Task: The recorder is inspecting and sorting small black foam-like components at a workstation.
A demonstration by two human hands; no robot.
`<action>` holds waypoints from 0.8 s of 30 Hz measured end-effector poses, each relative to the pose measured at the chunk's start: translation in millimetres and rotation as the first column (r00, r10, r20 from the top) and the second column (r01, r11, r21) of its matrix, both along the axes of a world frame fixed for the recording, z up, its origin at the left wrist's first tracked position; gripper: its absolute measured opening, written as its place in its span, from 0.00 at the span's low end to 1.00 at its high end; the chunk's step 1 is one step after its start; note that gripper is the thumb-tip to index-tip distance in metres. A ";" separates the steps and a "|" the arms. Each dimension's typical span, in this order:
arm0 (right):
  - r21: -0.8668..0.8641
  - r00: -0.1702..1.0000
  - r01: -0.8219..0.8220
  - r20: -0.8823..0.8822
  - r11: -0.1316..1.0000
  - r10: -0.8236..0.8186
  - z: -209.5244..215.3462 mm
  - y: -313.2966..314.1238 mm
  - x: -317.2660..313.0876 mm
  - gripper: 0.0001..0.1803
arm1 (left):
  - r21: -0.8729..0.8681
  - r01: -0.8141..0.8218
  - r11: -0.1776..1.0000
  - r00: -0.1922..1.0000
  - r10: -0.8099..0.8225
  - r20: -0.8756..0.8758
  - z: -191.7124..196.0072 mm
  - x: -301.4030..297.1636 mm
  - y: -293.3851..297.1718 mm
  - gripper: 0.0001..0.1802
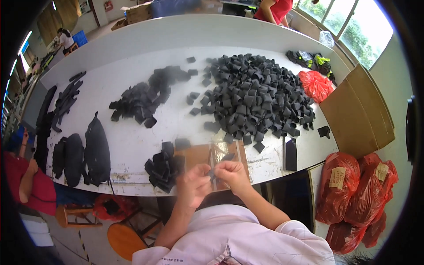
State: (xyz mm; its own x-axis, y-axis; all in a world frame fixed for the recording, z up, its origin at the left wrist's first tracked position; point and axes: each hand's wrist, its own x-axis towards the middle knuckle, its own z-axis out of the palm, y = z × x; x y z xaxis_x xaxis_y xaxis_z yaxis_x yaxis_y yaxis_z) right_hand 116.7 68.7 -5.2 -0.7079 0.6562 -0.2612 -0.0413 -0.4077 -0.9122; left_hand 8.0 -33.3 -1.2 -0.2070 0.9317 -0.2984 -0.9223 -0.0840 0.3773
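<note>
Your left hand (193, 184) and right hand (231, 174) are drawn close together just above the near edge of the white table (132, 145), both pinched on one small dark strap piece (213, 171), which sits between your fingertips over the brown cardboard sheet (199, 155). How it is folded is too small to tell. The main risk, as I judge it, is the piece slipping out of so light a pinch: you hold it right at the table's edge, so it could drop past the rim to the floor near the orange stool (123, 238). Just left of your left hand lies a small stack of dark pieces (162, 170), and it too sits close to the rim; a careless sweep of your left wrist could knock some off. The big heap of folded pieces (254, 99) and the smaller flat pile (145, 97) lie near each other further back, so a loosely tossed piece could land in the wrong one and mix them. The dark phone-like slab (290, 153) to your right is near enough to catch an elbow.
</note>
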 end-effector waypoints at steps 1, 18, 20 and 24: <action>-0.241 0.998 -0.028 -0.060 0.970 0.013 -3.3 5.3 4.6 0.03 | -0.134 -0.096 0.986 0.953 0.052 -0.297 8.4 4.9 2.7 0.13; -0.151 0.930 -0.355 -0.162 0.923 0.331 28.5 50.9 -33.4 0.14 | 0.072 -0.081 0.994 0.991 0.073 0.115 2.8 -29.0 31.8 0.07; -0.207 0.922 -0.355 -0.240 0.912 0.304 14.1 49.1 -29.7 0.11 | 0.023 -0.074 0.997 0.996 0.073 0.043 -7.3 -20.5 33.9 0.06; -0.014 0.916 -0.352 -0.212 0.936 0.341 16.7 48.4 -30.6 0.12 | 0.053 -0.238 0.970 0.912 0.242 -0.331 1.5 -14.2 34.7 0.08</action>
State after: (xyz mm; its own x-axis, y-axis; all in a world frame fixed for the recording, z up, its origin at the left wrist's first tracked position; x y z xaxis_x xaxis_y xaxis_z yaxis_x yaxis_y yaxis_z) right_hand 86.2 117.1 11.5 -0.9298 0.3500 -0.1142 -0.0712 -0.4754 -0.8769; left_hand -6.2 1.3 0.3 -0.5106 0.8442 -0.1631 -0.6950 -0.2936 0.6563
